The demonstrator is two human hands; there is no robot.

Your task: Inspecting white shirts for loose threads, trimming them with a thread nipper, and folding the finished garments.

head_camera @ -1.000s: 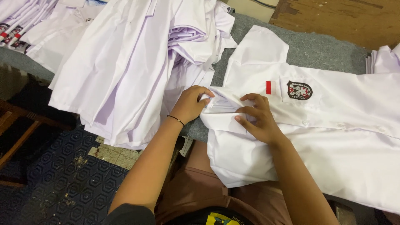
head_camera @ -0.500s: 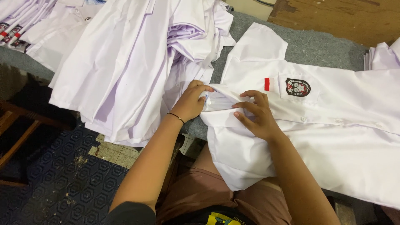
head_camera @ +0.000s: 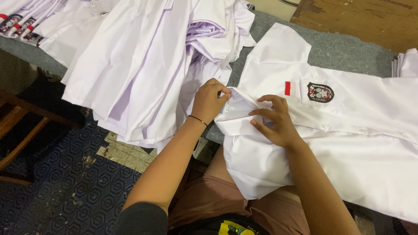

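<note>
My left hand [head_camera: 210,100] pinches the shirt [head_camera: 348,143] collar, right hand [head_camera: 274,122] fingers spread flat; shirt lies lengthwise rightward, collar toward me

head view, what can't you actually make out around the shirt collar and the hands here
- Collar label: head view, covered by the left hand and a fold of the white shirt.
- Right hand fingertips: partly tucked into the collar fold.
- Chest badge: too small to tell its design.
- Shirt's far sleeve and hem: cut off by the right edge.
- Pile of white shirts: overlapping, so the count is unclear.
</note>
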